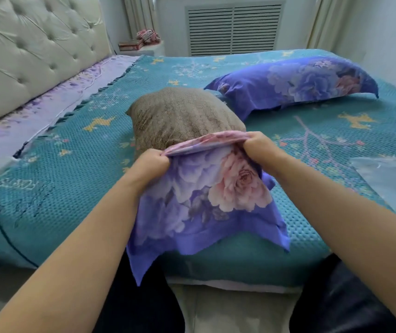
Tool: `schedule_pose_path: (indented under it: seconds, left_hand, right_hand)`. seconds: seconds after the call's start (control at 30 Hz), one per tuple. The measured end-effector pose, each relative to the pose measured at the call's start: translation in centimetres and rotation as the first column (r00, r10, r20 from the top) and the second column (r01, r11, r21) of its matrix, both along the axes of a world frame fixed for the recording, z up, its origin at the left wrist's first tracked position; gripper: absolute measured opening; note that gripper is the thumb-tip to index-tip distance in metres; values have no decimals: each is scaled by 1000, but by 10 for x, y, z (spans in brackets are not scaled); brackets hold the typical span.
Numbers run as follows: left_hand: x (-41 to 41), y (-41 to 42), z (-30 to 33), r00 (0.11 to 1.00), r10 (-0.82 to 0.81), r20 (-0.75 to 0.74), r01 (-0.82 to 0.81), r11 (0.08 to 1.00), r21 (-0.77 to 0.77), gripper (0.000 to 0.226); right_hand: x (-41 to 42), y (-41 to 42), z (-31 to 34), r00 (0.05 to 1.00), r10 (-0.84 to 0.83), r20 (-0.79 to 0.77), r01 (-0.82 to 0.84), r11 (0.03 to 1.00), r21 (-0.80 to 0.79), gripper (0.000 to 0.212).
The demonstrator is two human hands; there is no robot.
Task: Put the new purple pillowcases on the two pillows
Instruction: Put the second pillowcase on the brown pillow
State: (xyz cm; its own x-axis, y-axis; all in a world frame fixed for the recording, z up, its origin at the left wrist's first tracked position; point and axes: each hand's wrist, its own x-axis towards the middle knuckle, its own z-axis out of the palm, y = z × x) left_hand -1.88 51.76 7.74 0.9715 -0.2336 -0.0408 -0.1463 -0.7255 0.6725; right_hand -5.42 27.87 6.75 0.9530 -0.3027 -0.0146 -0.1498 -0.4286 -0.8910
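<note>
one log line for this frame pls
step: second pillowcase going on | left hand: grips opening | right hand: grips opening | brown pillow: far end uncovered | other pillow: cased

A bed [76,188] is covered by a teal patterned spread. On it, near the front edge, a brown pillow [182,116] is lain, its near end wrapped in a purple pillowcase [201,203]. Farther back right, a cased pillow [295,82] is rested. A clear plastic bag [391,179] is seen at the right edge.
</note>
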Motion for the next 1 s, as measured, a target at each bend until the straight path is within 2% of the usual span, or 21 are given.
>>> schedule_pose_path:
  seconds: [0.03, 0.07, 0.1, 0.13, 0.17, 0.2, 0.23, 0.27, 0.3, 0.33, 0.37, 0.4, 0.47, 0.53, 0.6, 0.67, 0.73, 0.8, 0.9, 0.97, 1.0]
  left_hand:
    - [-7, 1, -1, 980, -97, -173, 70, 986, -154, 32]
    - [-13, 4, -1, 924, -222, -311, 143, 956, -257, 27]
    - [-18, 8, -2, 859, -330, -392, 223, 929, -295, 20]
    - [-20, 12, -4, 831, -384, -402, 294, 917, -269, 22]
    - [-17, 17, -8, 862, -375, -342, 329, 926, -185, 28]
    - [-12, 21, -13, 928, -304, -218, 300, 953, -52, 31]
    - [-7, 25, -16, 977, -207, -50, 211, 975, 74, 30]
    - [-2, 28, -17, 981, -128, 145, 103, 980, 173, 27]
    - [-1, 29, -19, 932, -86, 353, -1, 971, 238, 21]
    - [-3, 28, -19, 850, -67, 522, -79, 964, 254, 14]
    - [-8, 25, -17, 774, -44, 632, -122, 969, 217, 7]
    - [-12, 20, -14, 734, -10, 679, -132, 979, 158, 4]
    - [-13, 10, -10, 750, 110, 652, -139, 990, -6, 8]
    - [0, 3, -10, 849, 212, 485, -154, 976, -157, 18]
    - [12, 0, -9, 950, 164, 267, -122, 979, -165, 26]
    - [17, -1, -7, 998, 18, 59, -10, 990, -139, 39]
    - [23, 2, -5, 998, -59, -38, 58, 998, -31, 32]
    - [29, 13, 0, 993, -119, -8, 119, 982, 145, 34]
    - [38, 29, -2, 985, -112, 132, 73, 959, 273, 24]
    - [40, 30, -13, 959, -10, 282, -62, 967, 247, 12]
    - [40, 30, -21, 949, 56, 311, -117, 977, 179, 6]
  right_hand:
    - [-1, 0, 4, 1000, -7, 6, 5, 965, 262, 27]
    - [-1, -2, 5, 1000, -3, 3, 2, 896, 444, 24]
    - [-4, -3, 6, 998, 55, -11, -41, 843, 536, 22]
    - [-9, -5, 7, 990, 138, -21, -103, 827, 553, 22]
    - [-14, -8, 10, 972, 232, -20, -186, 824, 535, 22]
    - [-19, -12, 12, 941, 338, -31, -279, 823, 495, 21]
    - [-24, -15, 15, 894, 442, -71, -378, 830, 411, 20]
    - [-27, -17, 17, 848, 509, -148, -468, 850, 242, 20]
    - [-29, -17, 16, 844, 477, -245, -501, 865, -43, 22]
    - [-29, -17, 10, 899, 353, -258, -429, 827, -364, 23]
    - [-30, -14, 4, 973, 208, -104, -227, 758, -611, 21]
    - [-32, -9, -1, 986, 108, 125, 14, 702, -712, 15]
    - [-37, 2, -6, 895, 61, 442, 299, 652, -696, 9]
    - [-36, 9, -6, 859, 32, 511, 363, 665, -652, 6]
    - [-26, 14, -2, 889, -92, 449, 338, 794, -506, 2]
    - [-15, 15, 2, 935, -171, 312, 272, 909, -316, 7]
    - [-4, 6, 0, 984, -94, 150, 118, 979, -164, 13]
    - [2, -11, -2, 999, 36, -24, -37, 997, -63, 17]
    - [1, -30, 2, 969, 79, -233, -104, 990, -94, 16]
    - [1, -31, 8, 964, 113, -242, -143, 983, -112, 16]
    - [2, -31, 10, 967, 128, -222, -163, 975, -148, 14]
